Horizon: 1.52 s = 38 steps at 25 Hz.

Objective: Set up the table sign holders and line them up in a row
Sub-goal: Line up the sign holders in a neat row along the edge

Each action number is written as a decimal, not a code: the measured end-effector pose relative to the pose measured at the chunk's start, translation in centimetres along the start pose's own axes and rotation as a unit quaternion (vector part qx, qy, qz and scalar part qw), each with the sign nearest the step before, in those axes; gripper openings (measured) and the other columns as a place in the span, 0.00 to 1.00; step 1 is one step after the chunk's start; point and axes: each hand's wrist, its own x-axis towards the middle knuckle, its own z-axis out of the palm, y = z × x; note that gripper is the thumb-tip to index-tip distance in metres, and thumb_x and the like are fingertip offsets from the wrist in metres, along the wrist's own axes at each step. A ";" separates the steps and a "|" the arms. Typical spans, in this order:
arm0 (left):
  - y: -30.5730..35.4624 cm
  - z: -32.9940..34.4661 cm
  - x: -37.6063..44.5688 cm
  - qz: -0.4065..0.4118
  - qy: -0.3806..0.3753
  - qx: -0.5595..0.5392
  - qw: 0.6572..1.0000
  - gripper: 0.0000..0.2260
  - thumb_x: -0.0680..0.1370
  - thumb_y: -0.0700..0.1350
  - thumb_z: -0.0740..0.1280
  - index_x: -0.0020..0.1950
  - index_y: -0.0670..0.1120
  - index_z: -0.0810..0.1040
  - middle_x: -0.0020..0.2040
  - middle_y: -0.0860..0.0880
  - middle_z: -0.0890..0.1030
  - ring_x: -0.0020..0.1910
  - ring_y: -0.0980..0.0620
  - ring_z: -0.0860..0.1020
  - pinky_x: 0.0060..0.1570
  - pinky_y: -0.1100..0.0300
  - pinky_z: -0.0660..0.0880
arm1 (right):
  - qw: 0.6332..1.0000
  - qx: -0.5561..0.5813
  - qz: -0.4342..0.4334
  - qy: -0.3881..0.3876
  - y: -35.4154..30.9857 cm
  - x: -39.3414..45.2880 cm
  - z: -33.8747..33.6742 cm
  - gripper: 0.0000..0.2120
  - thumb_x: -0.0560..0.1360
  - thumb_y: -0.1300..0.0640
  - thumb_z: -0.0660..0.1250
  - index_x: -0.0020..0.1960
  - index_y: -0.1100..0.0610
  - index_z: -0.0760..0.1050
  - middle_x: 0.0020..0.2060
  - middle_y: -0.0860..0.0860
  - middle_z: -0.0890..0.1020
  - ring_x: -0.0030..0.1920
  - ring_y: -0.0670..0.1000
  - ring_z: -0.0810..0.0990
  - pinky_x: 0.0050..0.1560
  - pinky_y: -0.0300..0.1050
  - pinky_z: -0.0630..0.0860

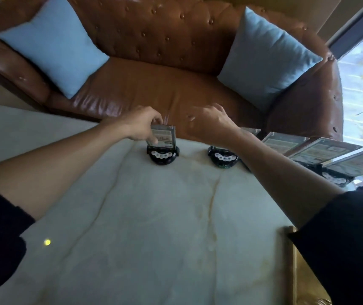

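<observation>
clear sign holders on black bases, one upright, second base beside, three tilted rightward

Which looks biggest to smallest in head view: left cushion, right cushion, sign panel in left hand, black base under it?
1-2. Left blue cushion and right blue cushion: look alike, no ranking.
3. Sign panel in the left hand.
4. Black base, close to the panel.

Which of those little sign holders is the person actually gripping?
The leftmost sign holder, pinched at its clear panel by the left hand. The right hand hovers over the next one; the others stand untouched.
</observation>
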 end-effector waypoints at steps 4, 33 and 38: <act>-3.8 1.7 -0.8 0.009 0.092 -0.066 0.994 0.13 0.70 0.41 0.77 0.54 0.45 0.83 0.52 0.46 0.84 0.50 0.46 0.81 0.46 0.55 0.76 | 0.996 -0.045 -0.022 -0.072 -2.6 2.1 3.3 0.12 0.76 0.46 0.64 0.57 0.49 0.77 0.49 0.48 0.84 0.53 0.53 0.81 0.64 0.56 0.69; 3.3 4.1 3.3 0.100 0.141 -0.137 0.975 0.05 0.76 0.42 0.72 0.50 0.43 0.84 0.46 0.45 0.85 0.46 0.45 0.81 0.46 0.50 0.77 | 0.994 -0.084 0.049 -0.043 4.4 -0.9 -0.1 0.10 0.78 0.54 0.62 0.54 0.53 0.81 0.42 0.54 0.84 0.48 0.58 0.81 0.68 0.57 0.67; 3.2 4.2 3.0 0.092 0.136 -0.141 0.976 0.04 0.77 0.42 0.72 0.49 0.42 0.84 0.45 0.46 0.85 0.44 0.46 0.80 0.43 0.53 0.76 | 0.996 -0.065 0.053 -0.041 4.4 -1.1 0.2 0.09 0.79 0.55 0.62 0.54 0.52 0.80 0.42 0.50 0.83 0.48 0.56 0.81 0.69 0.58 0.65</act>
